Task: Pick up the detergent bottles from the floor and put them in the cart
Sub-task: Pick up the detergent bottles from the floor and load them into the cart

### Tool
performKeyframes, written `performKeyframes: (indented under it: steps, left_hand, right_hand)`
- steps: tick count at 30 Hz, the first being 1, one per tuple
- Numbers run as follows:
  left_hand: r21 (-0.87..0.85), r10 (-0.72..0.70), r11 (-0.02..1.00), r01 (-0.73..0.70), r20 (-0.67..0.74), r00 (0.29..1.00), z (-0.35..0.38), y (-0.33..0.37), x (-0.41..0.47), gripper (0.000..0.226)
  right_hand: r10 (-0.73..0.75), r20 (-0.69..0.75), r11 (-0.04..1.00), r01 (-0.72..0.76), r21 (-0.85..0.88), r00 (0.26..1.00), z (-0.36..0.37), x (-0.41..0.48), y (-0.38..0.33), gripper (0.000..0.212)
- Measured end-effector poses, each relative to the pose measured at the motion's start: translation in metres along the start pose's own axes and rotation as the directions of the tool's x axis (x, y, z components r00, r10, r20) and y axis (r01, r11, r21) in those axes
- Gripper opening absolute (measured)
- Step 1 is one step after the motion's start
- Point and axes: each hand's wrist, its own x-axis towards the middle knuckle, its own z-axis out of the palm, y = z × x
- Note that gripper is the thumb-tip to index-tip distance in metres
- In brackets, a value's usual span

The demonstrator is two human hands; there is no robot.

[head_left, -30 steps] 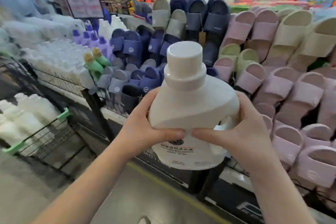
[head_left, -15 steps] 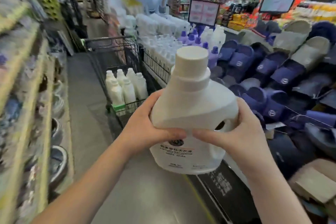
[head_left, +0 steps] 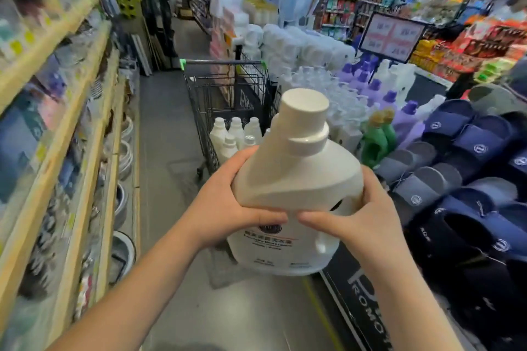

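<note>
A large white detergent bottle [head_left: 296, 179] is up in the air on the near side of the cart [head_left: 199, 111], not yet inside it, and its body hides the cart's near right corner. It stands close to upright, with its wide white cap [head_left: 306, 117] leaning slightly towards the cart. Both hands are clamped on it: the left hand [head_left: 228, 208] wraps the side nearer the cart's left wall, and the right hand [head_left: 368, 216] wraps the handle side. The two thumbs lie across the front just above the printed label and almost meet (the label text is too small to read).

The cart is a black wire one with a green-tipped handle bar at its far end. It stands on the grey floor [head_left: 165, 122] of the aisle. In its basket several smaller white bottles [head_left: 236, 134] stand upright, packed together at the near end.

Left of the cart run wooden shelves [head_left: 71, 100], their stock blurred. Right of the cart is a display of white bottles. Beyond that are purple bottles [head_left: 368, 80] and a pair of green bottles [head_left: 376, 139], then rows of dark blue slippers [head_left: 470, 137]. Beyond the cart's right side a framed price sign [head_left: 392, 37] stands above the display.
</note>
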Motion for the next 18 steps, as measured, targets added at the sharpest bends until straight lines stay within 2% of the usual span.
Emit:
performKeyframes:
  steps: [6,10,14,18]
  left_hand:
    - [-0.012,-0.045,0.999,0.045,-0.043,0.998,-0.036,-0.036,0.051,0.082]
    - [-0.011,-0.068,0.998,0.067,-0.098,0.993,-0.053,-0.064,0.091,0.089]
    - [0.049,-0.097,0.993,0.105,-0.152,0.984,-0.065,-0.093,0.145,0.086]
    - [0.113,-0.142,0.980,0.161,-0.161,0.977,-0.071,-0.125,0.207,0.095]
  right_hand:
    - [-0.003,0.054,1.000,0.003,-0.009,0.999,0.042,0.075,0.014,0.087]
    - [0.009,0.119,1.000,-0.011,0.019,0.993,0.063,0.135,0.034,0.084]
    - [-0.001,0.169,0.999,-0.008,0.052,0.986,0.079,0.201,0.063,0.082]
    - [0.005,0.212,0.997,-0.020,0.071,0.977,0.089,0.275,0.093,0.085]
